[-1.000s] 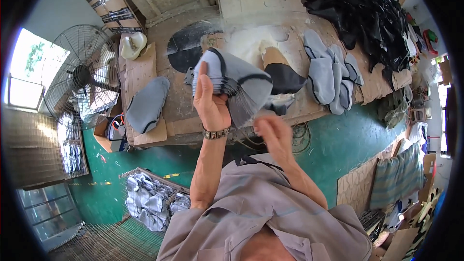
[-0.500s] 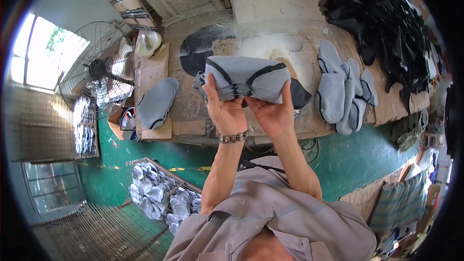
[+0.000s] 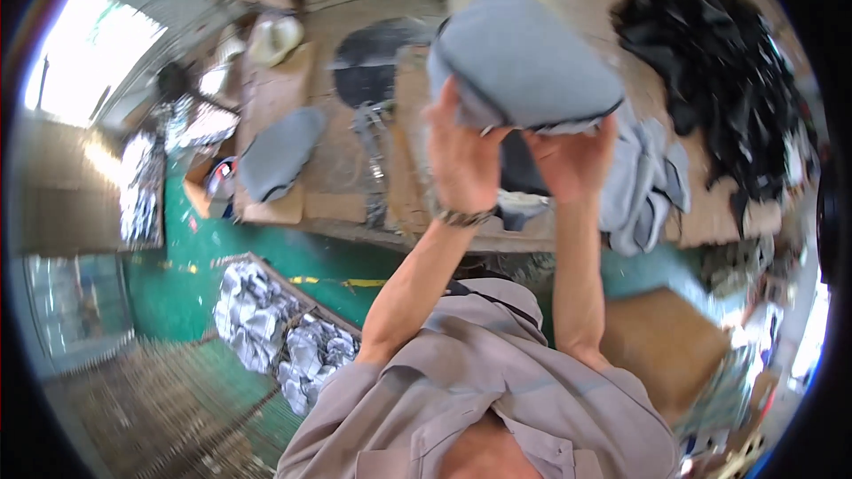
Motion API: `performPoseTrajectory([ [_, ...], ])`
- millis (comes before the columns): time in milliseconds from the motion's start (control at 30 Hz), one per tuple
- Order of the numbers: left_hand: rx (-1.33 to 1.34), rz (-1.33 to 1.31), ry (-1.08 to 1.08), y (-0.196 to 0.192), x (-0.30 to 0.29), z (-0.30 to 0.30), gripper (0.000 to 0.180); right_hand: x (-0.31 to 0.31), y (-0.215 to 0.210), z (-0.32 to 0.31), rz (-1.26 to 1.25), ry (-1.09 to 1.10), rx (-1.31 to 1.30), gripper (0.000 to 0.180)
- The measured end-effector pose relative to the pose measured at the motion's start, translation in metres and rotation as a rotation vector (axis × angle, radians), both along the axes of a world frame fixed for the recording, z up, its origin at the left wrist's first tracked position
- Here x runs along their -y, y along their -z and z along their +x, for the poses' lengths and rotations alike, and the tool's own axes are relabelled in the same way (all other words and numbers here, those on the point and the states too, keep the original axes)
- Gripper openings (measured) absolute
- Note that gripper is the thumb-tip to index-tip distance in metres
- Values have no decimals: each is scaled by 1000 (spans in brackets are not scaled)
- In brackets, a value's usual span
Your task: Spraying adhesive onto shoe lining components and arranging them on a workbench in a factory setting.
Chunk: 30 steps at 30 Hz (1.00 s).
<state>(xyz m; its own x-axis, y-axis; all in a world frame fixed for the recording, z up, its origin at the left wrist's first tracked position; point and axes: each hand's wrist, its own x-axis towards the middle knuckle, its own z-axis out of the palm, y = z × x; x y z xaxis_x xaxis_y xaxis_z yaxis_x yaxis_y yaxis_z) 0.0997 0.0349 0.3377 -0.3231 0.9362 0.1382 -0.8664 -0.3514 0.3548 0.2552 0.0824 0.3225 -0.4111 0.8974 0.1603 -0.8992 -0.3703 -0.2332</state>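
Note:
A thick stack of grey fabric pieces (image 3: pixel 528 58), rounded and edged with black, is raised over the workbench. My left hand (image 3: pixel 464 160) grips its near left side, with the thumb up along the edge and a dark bracelet at the wrist. My right hand (image 3: pixel 577 160) is closed on the near right side. Motion blurs both hands, and the fingers under the stack are hidden. More grey pieces (image 3: pixel 637 186) with black edging lie on the bench, partly behind my right hand. Another grey pile (image 3: pixel 282 153) rests at the bench's left end.
Cardboard covers much of the workbench (image 3: pixel 337 182). A heap of black sheet scraps (image 3: pixel 710 80) fills its far right, and a pale bowl-like object (image 3: pixel 275 38) stands far left. Silvery-grey pieces lie on a rack (image 3: pixel 257 319) at lower left. A brown cardboard box (image 3: pixel 661 346) is at lower right.
Both hands have lifted the stack away from me and to the right. It has tilted, so its broad grey face shows instead of its layered edges. The view has also shifted.

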Motion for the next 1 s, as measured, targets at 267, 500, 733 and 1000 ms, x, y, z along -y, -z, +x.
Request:
performPoseTrajectory([
  [267, 285, -777, 304, 144, 88, 23, 72, 98, 129, 42, -608, 254, 199, 55],
  [500, 161, -624, 276, 173, 74, 3, 82, 103, 132, 41, -747, 244, 203, 51],
  [733, 56, -510, 299, 127, -60, 1, 91, 14, 42, 42, -549, 324, 262, 51],
  [1000, 333, -22, 378, 137, -69, 20, 70, 28, 38, 62, -267, 381, 183, 52],
])
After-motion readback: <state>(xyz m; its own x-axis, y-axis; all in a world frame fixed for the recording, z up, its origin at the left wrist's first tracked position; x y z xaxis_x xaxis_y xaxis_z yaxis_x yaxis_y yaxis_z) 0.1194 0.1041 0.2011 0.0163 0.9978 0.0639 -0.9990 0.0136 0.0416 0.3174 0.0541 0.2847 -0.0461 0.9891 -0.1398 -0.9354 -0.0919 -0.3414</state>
